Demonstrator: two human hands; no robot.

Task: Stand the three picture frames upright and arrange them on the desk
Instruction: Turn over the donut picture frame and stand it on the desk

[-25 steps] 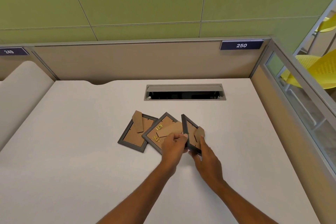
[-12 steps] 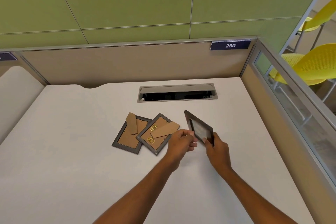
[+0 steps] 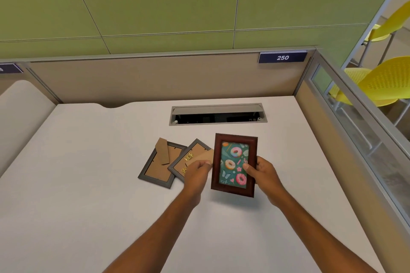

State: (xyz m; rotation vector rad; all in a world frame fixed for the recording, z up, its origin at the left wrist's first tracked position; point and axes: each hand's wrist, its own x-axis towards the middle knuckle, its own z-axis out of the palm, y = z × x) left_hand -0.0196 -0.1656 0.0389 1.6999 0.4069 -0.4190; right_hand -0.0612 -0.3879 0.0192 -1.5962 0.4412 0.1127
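While the right hand [image 3: 264, 170] grips the doughnut frame [image 3: 233, 166] over the worktop [image 3: 88, 184], the left hand [image 3: 197, 173] curls at its edge, grip unclear. Two grey frames [image 3: 158, 169] [image 3: 195, 148] lie face-down alongside.

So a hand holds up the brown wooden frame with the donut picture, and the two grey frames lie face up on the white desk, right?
No: the head view shows the left grey frame and the middle grey frame face down, cardboard backs up. The right hand does hold the brown wooden donut frame.
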